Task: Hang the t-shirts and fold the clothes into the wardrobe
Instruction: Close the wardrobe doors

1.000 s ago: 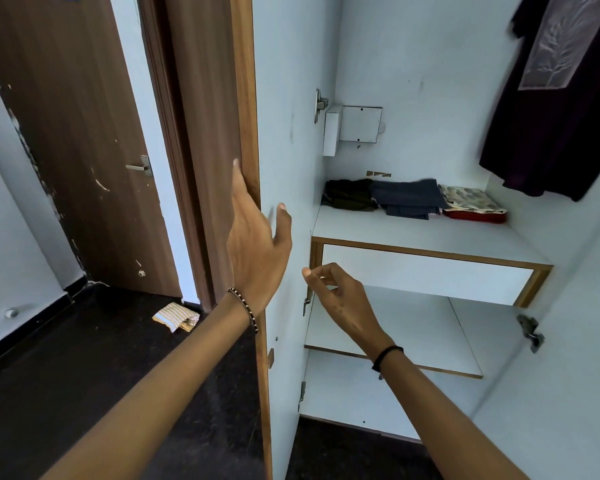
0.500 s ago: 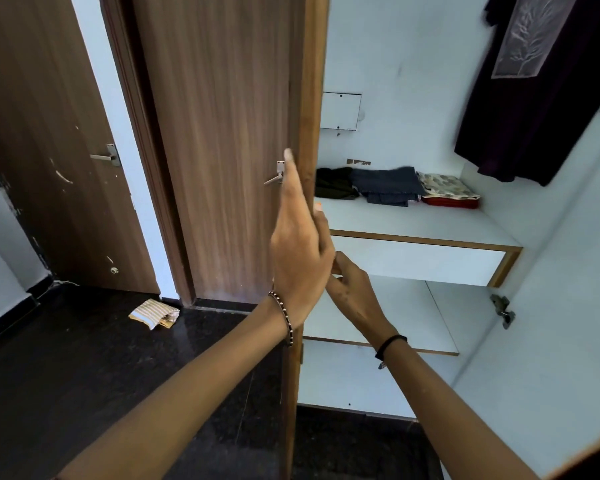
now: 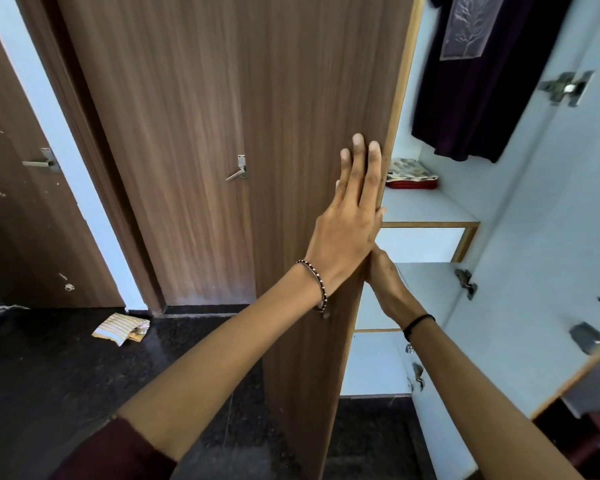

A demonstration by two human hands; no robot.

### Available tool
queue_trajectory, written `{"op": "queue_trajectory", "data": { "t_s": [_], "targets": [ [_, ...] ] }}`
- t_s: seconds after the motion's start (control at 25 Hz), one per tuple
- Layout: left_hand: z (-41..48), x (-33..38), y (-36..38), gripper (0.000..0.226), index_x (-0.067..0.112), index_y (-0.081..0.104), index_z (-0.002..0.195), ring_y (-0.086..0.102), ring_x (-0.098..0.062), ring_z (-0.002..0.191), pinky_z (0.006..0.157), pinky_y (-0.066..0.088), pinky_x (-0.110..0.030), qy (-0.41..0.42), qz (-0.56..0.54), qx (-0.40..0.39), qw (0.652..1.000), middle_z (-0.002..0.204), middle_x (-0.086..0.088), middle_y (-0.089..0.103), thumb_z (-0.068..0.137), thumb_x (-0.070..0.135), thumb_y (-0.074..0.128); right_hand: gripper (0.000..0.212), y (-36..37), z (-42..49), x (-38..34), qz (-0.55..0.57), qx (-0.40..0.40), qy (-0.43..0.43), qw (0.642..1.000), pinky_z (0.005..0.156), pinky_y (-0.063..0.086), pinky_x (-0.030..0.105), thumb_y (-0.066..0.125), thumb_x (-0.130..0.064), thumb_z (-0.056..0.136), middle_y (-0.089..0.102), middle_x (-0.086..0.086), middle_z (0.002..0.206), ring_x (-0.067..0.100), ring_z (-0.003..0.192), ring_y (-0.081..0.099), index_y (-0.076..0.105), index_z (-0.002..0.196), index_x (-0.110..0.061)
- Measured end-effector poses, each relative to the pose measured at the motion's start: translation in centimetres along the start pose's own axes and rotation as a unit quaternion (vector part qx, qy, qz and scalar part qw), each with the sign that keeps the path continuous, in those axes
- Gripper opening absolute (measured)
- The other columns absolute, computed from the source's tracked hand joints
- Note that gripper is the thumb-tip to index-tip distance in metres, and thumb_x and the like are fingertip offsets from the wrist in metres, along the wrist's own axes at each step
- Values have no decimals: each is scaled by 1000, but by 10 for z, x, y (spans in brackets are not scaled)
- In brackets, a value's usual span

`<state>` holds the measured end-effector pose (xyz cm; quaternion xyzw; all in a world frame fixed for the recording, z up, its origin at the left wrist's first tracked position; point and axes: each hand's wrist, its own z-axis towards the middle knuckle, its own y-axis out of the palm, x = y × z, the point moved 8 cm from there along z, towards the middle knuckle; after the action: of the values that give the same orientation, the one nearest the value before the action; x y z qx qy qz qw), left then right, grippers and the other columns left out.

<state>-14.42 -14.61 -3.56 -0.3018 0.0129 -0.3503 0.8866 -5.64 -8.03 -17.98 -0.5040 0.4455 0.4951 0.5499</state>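
Our left hand (image 3: 350, 223) flat, fingers straight, on wardrobe door (image 3: 257, 133) | right hand (image 3: 390, 289) behind its edge, grip we cannot tell | we judge door stiff, swinging; best pushed near free edge.

We note the wardrobe door (image 3: 326, 98): brown wood-grain veneer, matt. Shelf (image 3: 426, 206): smooth white laminate. Lever handle (image 3: 238, 169) and hinge (image 3: 565, 88): dull grey metal. T-shirt (image 3: 471, 109): dark, soft cloth. Floor (image 3: 49, 375): dark speckled stone, faintly glossy.

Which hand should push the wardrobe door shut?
Probably the left hand: its straight fingers lie flat on the outer face of the wardrobe door. The right hand is behind its edge and could get pinched.
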Motion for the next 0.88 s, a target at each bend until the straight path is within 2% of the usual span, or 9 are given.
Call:
{"op": "queue_trajectory", "data": {
  "t_s": [0.08,0.12,0.2,0.32,0.4,0.48,0.56,0.72,0.88],
  "targets": [
    [10,1,18,80,3,1,156,0,-32,152,86,59,-34,15,12,-29,999,164,-16,-4,99,20,55,52,-16,11,7,68,23,18,997,109,47,37,30,-60,107,67,-6,133,8,123,60,63,134,-31],
    [15,3,28,80,3,1,156,-2,-32,152,86,59,-33,22,17,-44,999,164,-16,-6,98,21,54,62,-25,15,8,98,31,18,995,115,43,40,33,-69,101,61,-7,143,9,132,55,56,144,-32],
    [26,4,47,82,5,0,156,-7,-29,152,91,57,-34,24,14,-70,997,164,-14,-9,97,20,55,75,-41,24,2,113,36,-10,993,118,40,42,33,-79,94,56,-9,149,8,138,51,47,152,-33],
    [42,0,76,84,10,-3,157,-11,-25,152,98,53,-42,23,-1,-105,994,165,-6,-15,96,12,54,77,-65,34,-7,76,53,-24,995,114,44,43,37,-82,91,65,-5,138,13,128,60,58,143,-29],
    [54,-6,94,87,14,-5,157,-13,-22,151,97,53,-44,21,6,-127,992,164,-1,-18,94,6,54,68,-83,46,-11,28,75,-45,996,109,48,47,48,-79,90,72,-3,121,18,118,66,69,123,-23],
    [62,-12,106,93,17,-6,157,-15,-19,151,98,53,-45,20,21,-141,990,164,4,-19,90,1,55,58,-95,60,-16,-53,90,-76,992,103,52,49,55,-73,91,74,0,108,20,108,68,68,109,-20],
    [69,-18,117,97,20,-7,157,-16,-18,150,106,47,-45,18,40,-145,988,163,6,-20,87,-5,56,52,-101,72,-22,-115,102,-99,983,94,56,45,55,-63,96,74,5,102,23,100,69,67,107,-14],
    [82,-26,139,100,22,-8,157,-18,-17,150,111,42,-44,11,67,-148,987,163,8,-21,87,-10,56,44,-111,94,-28,-142,107,-121,977,79,53,27,57,-50,100,76,6,99,24,97,70,71,109,-9],
    [93,-32,154,100,22,-11,157,-16,-17,150,105,48,-37,1,103,-134,986,163,8,-22,90,-6,58,45,-118,112,-30,-163,98,-119,974,87,55,38,57,-48,100,76,10,105,27,100,70,71,116,-8]
  ]
}}
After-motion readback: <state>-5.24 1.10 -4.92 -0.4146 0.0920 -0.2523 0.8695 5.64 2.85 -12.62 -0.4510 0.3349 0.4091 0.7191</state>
